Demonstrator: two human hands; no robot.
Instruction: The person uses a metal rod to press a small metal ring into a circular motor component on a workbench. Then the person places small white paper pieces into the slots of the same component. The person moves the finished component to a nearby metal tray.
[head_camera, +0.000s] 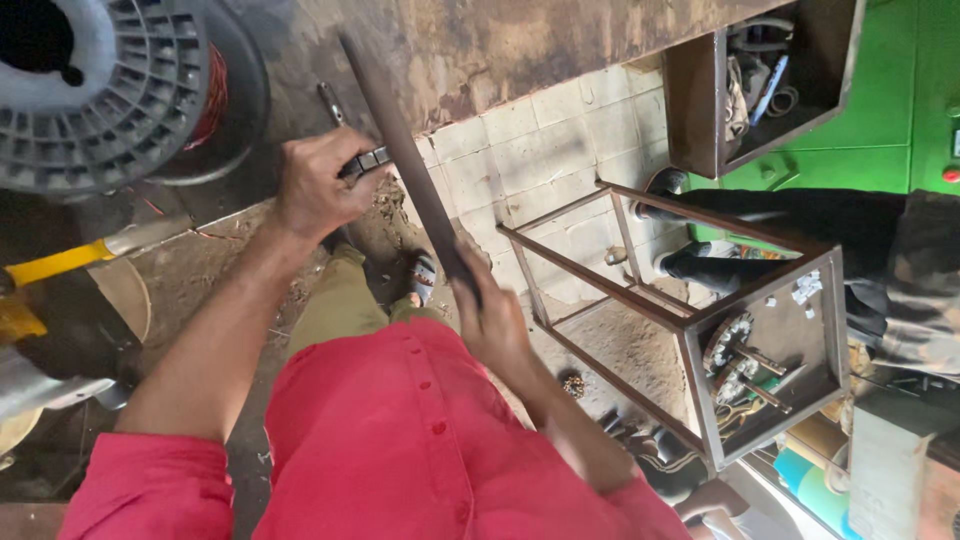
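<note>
Right hand (492, 318) clamped around long metal bar (400, 140), left hand (318, 185) fingers closed on dark tool (362, 162) touching bar, metal frame (690, 318) right of bar, wire spool (105, 85) left of bar.

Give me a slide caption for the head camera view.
Right hand holds a long metal bar while left hand grips a tool against it.

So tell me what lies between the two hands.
Head view: between the left hand and right hand runs the long dark metal bar; below it, an olive trouser leg and sandalled foot.
</note>
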